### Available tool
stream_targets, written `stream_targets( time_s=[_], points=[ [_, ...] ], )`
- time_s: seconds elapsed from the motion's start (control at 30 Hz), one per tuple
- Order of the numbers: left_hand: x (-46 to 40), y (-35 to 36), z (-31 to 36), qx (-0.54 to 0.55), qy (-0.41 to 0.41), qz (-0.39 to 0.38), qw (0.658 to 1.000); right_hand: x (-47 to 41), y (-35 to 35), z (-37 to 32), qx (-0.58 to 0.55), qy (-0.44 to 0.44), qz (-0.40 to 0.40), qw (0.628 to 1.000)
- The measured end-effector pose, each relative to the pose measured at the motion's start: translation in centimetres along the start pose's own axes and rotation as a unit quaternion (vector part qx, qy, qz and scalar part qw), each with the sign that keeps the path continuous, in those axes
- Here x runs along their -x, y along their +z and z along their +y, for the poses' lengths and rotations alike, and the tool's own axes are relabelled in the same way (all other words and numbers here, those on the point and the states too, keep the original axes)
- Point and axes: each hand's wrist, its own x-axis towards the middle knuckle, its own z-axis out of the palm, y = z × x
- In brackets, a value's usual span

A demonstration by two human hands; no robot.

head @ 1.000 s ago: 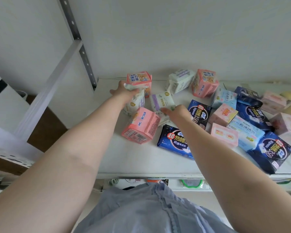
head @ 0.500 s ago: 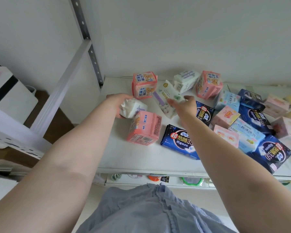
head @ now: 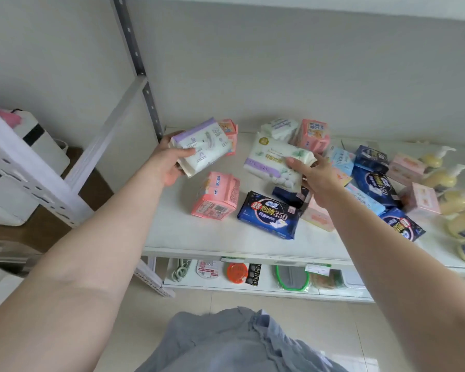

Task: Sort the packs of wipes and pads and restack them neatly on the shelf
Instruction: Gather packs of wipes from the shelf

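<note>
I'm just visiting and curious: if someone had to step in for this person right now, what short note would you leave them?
Left hand grips a white-and-purple pack, lifted above the shelf.
Right hand pinches a second white-and-purple pack, also lifted.
Pink packs, dark blue packs and light blue ones lie mixed and loose on the shelf.
Done: two matching packs picked out.
Left: group every kind and stack neatly.

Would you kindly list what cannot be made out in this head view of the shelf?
- Pink pack at the back: mostly hidden behind the white pack the left hand holds.
- Dark blue pack: covered by the right hand and its white pack.
- Yellow pump bottles: cut off by the right edge.
- Lower-shelf items: too small to identify.
</note>
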Motion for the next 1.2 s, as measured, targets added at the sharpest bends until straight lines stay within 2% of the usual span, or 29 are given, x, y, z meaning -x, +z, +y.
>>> stream_targets(
  time_s=[0.3,0.53,0.7,0.83,0.97,1.1,1.2],
  points=[
    [11.6,9.9,-4.0,0.018,-0.015,-0.063,0.998,10.6,-12.3,3.3,0.015,0.02,-0.105,0.994],
    [18.2,15.8,-8.7,-0.017,-0.013,-0.06,0.998,16.8,-18.7,5.9,0.012,0.017,-0.066,0.998],
    [21.4,17.1,-10.0,-0.071,-0.02,-0.065,0.995,20.9,-20.9,7.1,0.007,0.021,-0.049,0.999],
    [24.3,17.6,-11.1,-0.169,0.0,-0.069,0.983,24.6,-21.6,8.8,0.029,0.02,-0.028,0.999],
    [27.0,17.0,-13.4,-0.194,-0.015,-0.072,0.978,28.7,-22.1,10.9,0.035,0.035,-0.006,0.999],
    [29.8,17.8,-16.4,-0.238,0.002,-0.065,0.969,32.7,-23.0,13.6,0.083,0.046,-0.012,0.995],
    [31.9,20.2,-18.4,-0.293,0.011,-0.089,0.952,35.2,-24.6,15.1,0.063,0.061,-0.043,0.995]
  ],
)
